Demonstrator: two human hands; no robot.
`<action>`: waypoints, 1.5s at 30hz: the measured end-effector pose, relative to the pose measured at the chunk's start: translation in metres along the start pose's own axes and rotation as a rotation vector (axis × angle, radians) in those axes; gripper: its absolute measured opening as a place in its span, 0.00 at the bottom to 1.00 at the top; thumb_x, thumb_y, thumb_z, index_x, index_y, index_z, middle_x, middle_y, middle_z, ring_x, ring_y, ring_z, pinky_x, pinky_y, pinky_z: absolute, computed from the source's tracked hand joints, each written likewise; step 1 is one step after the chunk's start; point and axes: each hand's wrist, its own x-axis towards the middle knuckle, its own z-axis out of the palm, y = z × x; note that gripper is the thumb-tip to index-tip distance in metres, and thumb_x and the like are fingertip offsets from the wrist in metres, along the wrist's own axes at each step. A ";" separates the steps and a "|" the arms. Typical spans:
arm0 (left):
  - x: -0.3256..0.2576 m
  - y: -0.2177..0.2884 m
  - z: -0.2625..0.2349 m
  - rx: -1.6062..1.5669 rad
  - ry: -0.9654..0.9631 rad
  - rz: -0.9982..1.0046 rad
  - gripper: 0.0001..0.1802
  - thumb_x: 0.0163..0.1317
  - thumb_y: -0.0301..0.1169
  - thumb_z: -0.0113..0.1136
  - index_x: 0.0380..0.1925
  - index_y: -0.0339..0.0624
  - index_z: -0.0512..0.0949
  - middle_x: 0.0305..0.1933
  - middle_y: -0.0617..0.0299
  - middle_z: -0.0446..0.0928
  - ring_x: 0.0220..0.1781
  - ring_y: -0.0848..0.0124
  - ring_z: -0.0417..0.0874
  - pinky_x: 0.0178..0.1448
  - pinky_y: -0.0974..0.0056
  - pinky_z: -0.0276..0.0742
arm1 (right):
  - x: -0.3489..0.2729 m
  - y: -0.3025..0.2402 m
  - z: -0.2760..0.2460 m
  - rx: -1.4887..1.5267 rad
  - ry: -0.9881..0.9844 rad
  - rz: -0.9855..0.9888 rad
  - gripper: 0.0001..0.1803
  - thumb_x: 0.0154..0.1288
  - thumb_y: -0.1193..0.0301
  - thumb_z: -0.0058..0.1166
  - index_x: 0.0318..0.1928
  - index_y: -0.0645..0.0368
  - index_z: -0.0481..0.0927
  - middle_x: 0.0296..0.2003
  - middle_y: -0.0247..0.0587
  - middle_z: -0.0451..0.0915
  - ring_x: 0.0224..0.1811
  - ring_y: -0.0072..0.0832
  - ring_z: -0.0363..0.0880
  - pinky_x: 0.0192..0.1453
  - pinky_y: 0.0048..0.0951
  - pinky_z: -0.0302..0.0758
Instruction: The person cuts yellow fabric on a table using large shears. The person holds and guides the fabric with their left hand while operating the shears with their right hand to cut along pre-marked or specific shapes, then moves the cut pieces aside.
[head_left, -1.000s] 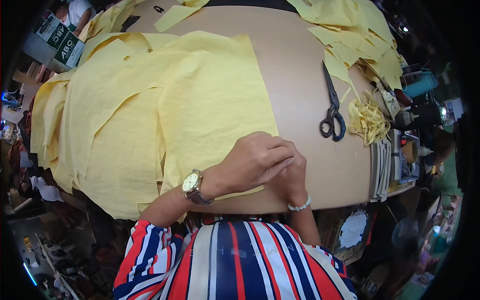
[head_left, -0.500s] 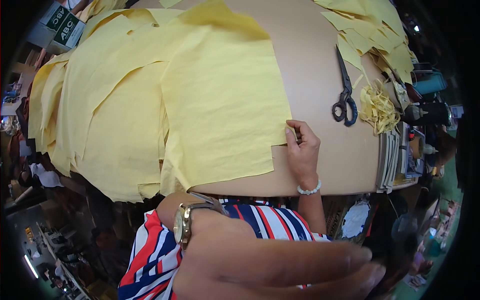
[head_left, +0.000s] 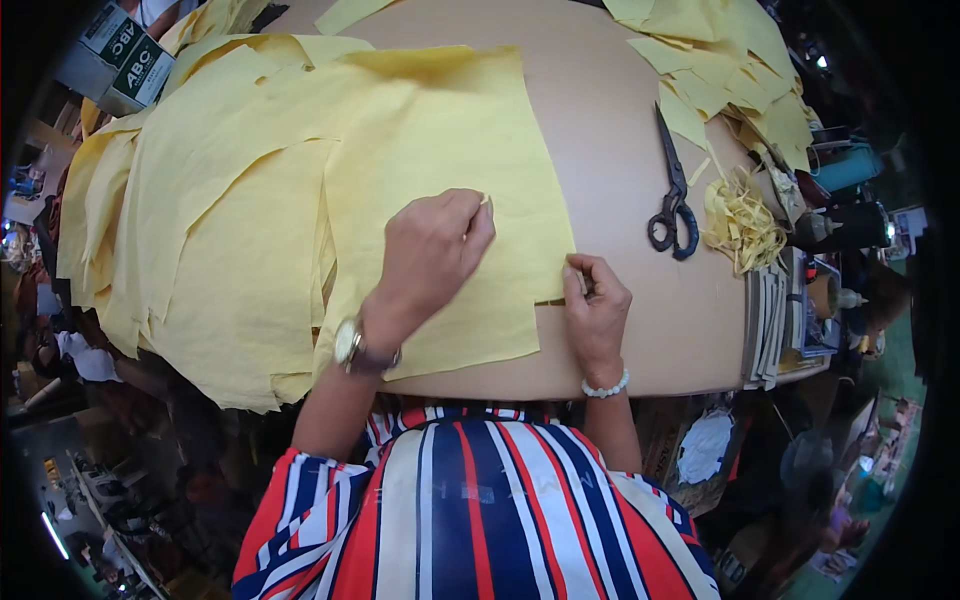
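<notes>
A stack of yellow fabric pieces (head_left: 250, 200) covers the left half of a tan table (head_left: 610, 150). The top yellow sheet (head_left: 450, 150) lies flat near the front edge. My left hand (head_left: 430, 255), with a wristwatch on the wrist, rests on that sheet and pinches a small pale piece, perhaps chalk, between its fingertips. My right hand (head_left: 597, 300), wearing a white bead bracelet, presses down and pinches the sheet's right edge where a notch shows.
Black scissors (head_left: 672, 195) lie on the table to the right, beside a heap of yellow fabric strips (head_left: 742, 220). More yellow cut pieces (head_left: 730, 60) sit at the far right. Stacked flat items (head_left: 770, 310) and clutter line the right edge. Boxes (head_left: 125, 60) stand far left.
My left hand swung up close to the camera and has come back down onto the top sheet. My right hand stays at the sheet's right edge. The view shifted slightly.
</notes>
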 end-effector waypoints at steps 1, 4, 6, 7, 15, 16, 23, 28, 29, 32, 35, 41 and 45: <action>0.011 -0.009 0.008 0.099 -0.201 -0.134 0.08 0.58 0.27 0.51 0.36 0.39 0.76 0.37 0.53 0.79 0.34 0.62 0.81 0.38 0.63 0.75 | 0.001 -0.003 -0.002 -0.028 0.021 -0.029 0.06 0.55 0.78 0.53 0.35 0.68 0.77 0.27 0.47 0.78 0.26 0.32 0.77 0.32 0.27 0.72; 0.042 -0.057 0.044 0.147 -0.088 0.068 0.13 0.62 0.34 0.48 0.44 0.45 0.75 0.47 0.52 0.76 0.47 0.60 0.77 0.48 0.58 0.72 | -0.001 -0.012 -0.002 -0.026 -0.010 -0.040 0.05 0.55 0.78 0.53 0.33 0.67 0.77 0.26 0.47 0.78 0.24 0.34 0.76 0.30 0.28 0.72; 0.073 -0.086 0.068 0.263 -0.076 0.174 0.18 0.64 0.39 0.43 0.52 0.49 0.71 0.55 0.52 0.70 0.56 0.58 0.69 0.55 0.52 0.66 | -0.001 -0.012 0.000 -0.001 -0.015 -0.031 0.05 0.54 0.78 0.53 0.32 0.67 0.77 0.25 0.47 0.78 0.22 0.34 0.76 0.29 0.29 0.71; 0.092 -0.094 0.078 0.312 -0.076 0.229 0.20 0.65 0.41 0.41 0.55 0.51 0.69 0.59 0.52 0.67 0.61 0.58 0.66 0.59 0.50 0.62 | -0.001 -0.011 0.000 -0.004 -0.020 -0.015 0.05 0.54 0.78 0.53 0.32 0.67 0.77 0.25 0.47 0.77 0.22 0.34 0.75 0.28 0.29 0.71; 0.174 -0.136 0.097 0.360 -0.163 -0.022 0.25 0.66 0.43 0.34 0.63 0.59 0.56 0.67 0.56 0.58 0.69 0.59 0.55 0.68 0.42 0.46 | -0.002 -0.011 -0.001 -0.020 -0.028 -0.004 0.04 0.52 0.79 0.53 0.30 0.67 0.77 0.23 0.46 0.76 0.19 0.32 0.72 0.26 0.29 0.68; 0.177 -0.138 0.097 0.346 -0.170 -0.022 0.25 0.66 0.42 0.34 0.64 0.57 0.56 0.67 0.57 0.58 0.69 0.60 0.55 0.69 0.42 0.45 | -0.002 -0.012 -0.002 -0.023 -0.024 -0.002 0.04 0.52 0.79 0.53 0.30 0.67 0.77 0.23 0.46 0.76 0.19 0.32 0.72 0.25 0.29 0.68; 0.159 -0.153 0.073 -0.164 0.107 -0.052 0.29 0.64 0.36 0.40 0.63 0.35 0.53 0.65 0.45 0.56 0.69 0.57 0.54 0.70 0.49 0.48 | -0.001 -0.013 -0.004 -0.016 -0.022 0.007 0.03 0.51 0.80 0.54 0.29 0.67 0.77 0.22 0.45 0.76 0.18 0.31 0.71 0.24 0.28 0.67; 0.083 -0.121 0.021 0.256 -0.273 0.114 0.36 0.60 0.42 0.52 0.63 0.37 0.53 0.66 0.44 0.55 0.68 0.54 0.56 0.68 0.54 0.53 | 0.001 -0.010 -0.006 -0.009 -0.032 0.035 0.04 0.52 0.80 0.53 0.30 0.68 0.77 0.22 0.46 0.76 0.19 0.29 0.72 0.25 0.27 0.67; 0.063 -0.114 0.017 0.260 -0.264 0.137 0.36 0.58 0.43 0.55 0.62 0.38 0.56 0.65 0.45 0.57 0.67 0.54 0.57 0.68 0.54 0.53 | 0.000 -0.012 -0.005 -0.006 -0.041 0.043 0.04 0.52 0.80 0.53 0.30 0.68 0.77 0.22 0.45 0.76 0.20 0.28 0.72 0.26 0.26 0.68; 0.022 -0.100 0.007 0.177 -0.197 0.170 0.30 0.52 0.43 0.62 0.53 0.41 0.68 0.61 0.50 0.64 0.64 0.56 0.63 0.66 0.56 0.57 | -0.001 -0.008 0.000 0.082 -0.001 0.042 0.04 0.54 0.81 0.52 0.32 0.69 0.77 0.24 0.42 0.77 0.24 0.23 0.74 0.30 0.24 0.70; 0.014 -0.093 0.025 -0.099 0.007 0.277 0.13 0.43 0.27 0.65 0.30 0.40 0.76 0.46 0.56 0.76 0.48 0.58 0.74 0.51 0.58 0.70 | -0.004 -0.003 -0.007 0.253 0.092 0.163 0.05 0.59 0.81 0.49 0.34 0.69 0.77 0.28 0.35 0.77 0.31 0.20 0.74 0.38 0.21 0.71; 0.073 -0.056 -0.039 -0.297 -0.516 0.081 0.11 0.55 0.28 0.50 0.38 0.36 0.73 0.39 0.51 0.76 0.42 0.55 0.75 0.45 0.58 0.71 | -0.002 0.004 -0.012 0.451 0.395 0.105 0.15 0.65 0.75 0.44 0.52 0.66 0.68 0.39 0.37 0.72 0.35 0.18 0.70 0.38 0.19 0.70; 0.145 -0.104 -0.141 -0.433 0.364 0.074 0.18 0.54 0.24 0.47 0.48 0.36 0.68 0.37 0.55 0.72 0.35 0.65 0.73 0.46 0.65 0.70 | -0.016 -0.019 -0.020 0.367 0.266 0.076 0.19 0.67 0.73 0.40 0.58 0.64 0.62 0.39 0.38 0.69 0.33 0.18 0.67 0.35 0.19 0.67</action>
